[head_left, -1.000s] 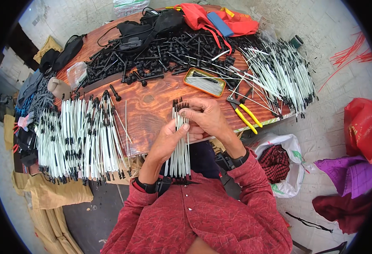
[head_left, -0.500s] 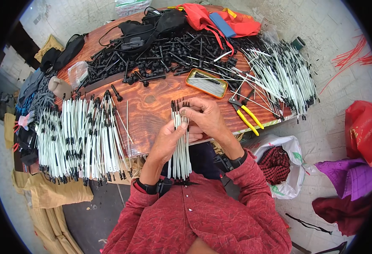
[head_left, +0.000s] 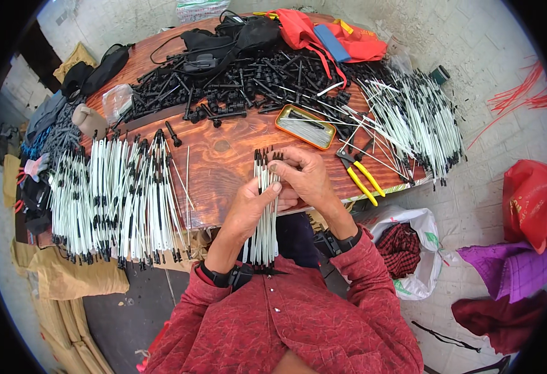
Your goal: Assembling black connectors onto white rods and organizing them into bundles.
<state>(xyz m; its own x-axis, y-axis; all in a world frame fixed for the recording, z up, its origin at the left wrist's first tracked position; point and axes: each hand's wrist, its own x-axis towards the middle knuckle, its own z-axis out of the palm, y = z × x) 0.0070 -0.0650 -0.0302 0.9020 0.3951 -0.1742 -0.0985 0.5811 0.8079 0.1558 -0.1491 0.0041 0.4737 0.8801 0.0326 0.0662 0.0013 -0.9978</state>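
Note:
A bundle of thin white rods with black tips (head_left: pixel 263 232) stands nearly upright at the table's near edge, in front of my chest. My left hand (head_left: pixel 247 206) is closed round its middle, thumb across the front. Thumb and fingers of my right hand (head_left: pixel 308 177) are closed at the bundle's black upper ends, on its right side. Whether those fingers pinch a single rod cannot be made out. To the left, a broad row of similar rods (head_left: pixel 108 202) lies over the table edge. Another heap of such rods (head_left: pixel 417 124) is at the right.
On the wooden table (head_left: pixel 220 144) lie yellow-handled pliers (head_left: pixel 362 179), an open tin of thin pieces (head_left: pixel 308 129) and a long heap of black bolt-like parts (head_left: pixel 230 93). Behind are a black bag (head_left: pixel 242 37) and red cloth (head_left: pixel 364 47). A white plastic bag (head_left: pixel 428 262) sits below, right.
Both hands stay on the bundle with nearly the same grip. The right fingers have shifted slightly at the rod tops. The whole view has moved a little.

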